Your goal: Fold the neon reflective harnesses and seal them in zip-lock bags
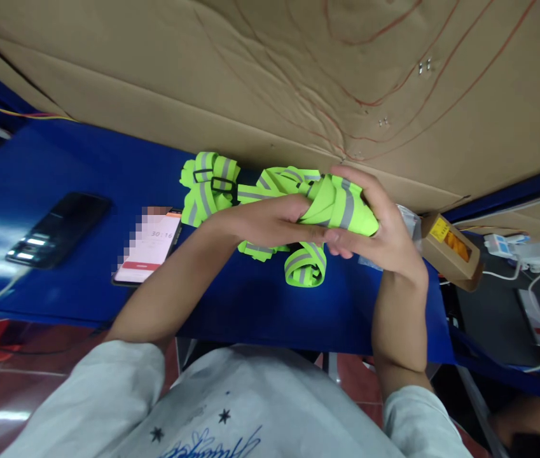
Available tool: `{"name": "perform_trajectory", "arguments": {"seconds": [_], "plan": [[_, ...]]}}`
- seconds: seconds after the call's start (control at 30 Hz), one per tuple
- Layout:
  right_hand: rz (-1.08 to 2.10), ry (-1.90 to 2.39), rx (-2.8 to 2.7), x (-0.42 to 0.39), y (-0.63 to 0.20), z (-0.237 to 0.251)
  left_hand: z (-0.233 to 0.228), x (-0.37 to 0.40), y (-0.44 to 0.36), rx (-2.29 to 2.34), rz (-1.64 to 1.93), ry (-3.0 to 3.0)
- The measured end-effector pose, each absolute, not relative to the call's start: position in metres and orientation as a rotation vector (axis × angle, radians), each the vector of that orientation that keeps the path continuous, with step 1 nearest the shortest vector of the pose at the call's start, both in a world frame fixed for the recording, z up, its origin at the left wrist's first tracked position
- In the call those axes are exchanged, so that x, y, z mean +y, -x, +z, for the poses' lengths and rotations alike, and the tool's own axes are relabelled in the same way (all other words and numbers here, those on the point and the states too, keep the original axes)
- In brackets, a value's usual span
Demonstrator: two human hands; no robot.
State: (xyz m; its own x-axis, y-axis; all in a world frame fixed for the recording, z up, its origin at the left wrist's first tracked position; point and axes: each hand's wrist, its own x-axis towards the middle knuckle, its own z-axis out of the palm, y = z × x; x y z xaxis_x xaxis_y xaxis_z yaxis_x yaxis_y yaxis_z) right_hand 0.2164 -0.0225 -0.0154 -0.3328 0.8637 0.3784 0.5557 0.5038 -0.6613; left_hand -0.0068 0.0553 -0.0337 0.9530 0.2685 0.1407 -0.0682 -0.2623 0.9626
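Observation:
Between my two hands is a folded bundle of reflective strap (339, 205), neon yellow-green with grey stripes, held above the blue table. My left hand (279, 219) grips its left side, thumb on top and fingers partly beneath. Around its right end wraps my right hand (379, 216), its fingertips meeting those of the left. Behind and below my left hand lie more reflective straps (289, 181), partly covered by it. One coiled strap end (305, 267) rests on the table just below. To the left sits another strap bundle (210, 187) with black buckles.
On the blue table (270, 312), a phone with a lit timer screen (150, 248) lies near my left forearm. A dark phone (60, 229) on a white cable is farther left. An open cardboard box (451, 251) stands right. A cardboard panel (203, 83) with red wires rises behind.

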Motion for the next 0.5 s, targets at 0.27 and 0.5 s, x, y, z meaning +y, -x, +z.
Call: {"name": "perform_trajectory", "arguments": {"seconds": [0.27, 0.5], "plan": [[0.515, 1.153, -1.903, -0.024, -0.207, -0.016, -0.037, 0.058, 0.013, 0.705, 0.297, -1.909], [0.824, 1.070, -1.505, -0.018, -0.206, -0.027, -0.045, 0.058, -0.005, 0.532, 0.829, -1.585]]}}
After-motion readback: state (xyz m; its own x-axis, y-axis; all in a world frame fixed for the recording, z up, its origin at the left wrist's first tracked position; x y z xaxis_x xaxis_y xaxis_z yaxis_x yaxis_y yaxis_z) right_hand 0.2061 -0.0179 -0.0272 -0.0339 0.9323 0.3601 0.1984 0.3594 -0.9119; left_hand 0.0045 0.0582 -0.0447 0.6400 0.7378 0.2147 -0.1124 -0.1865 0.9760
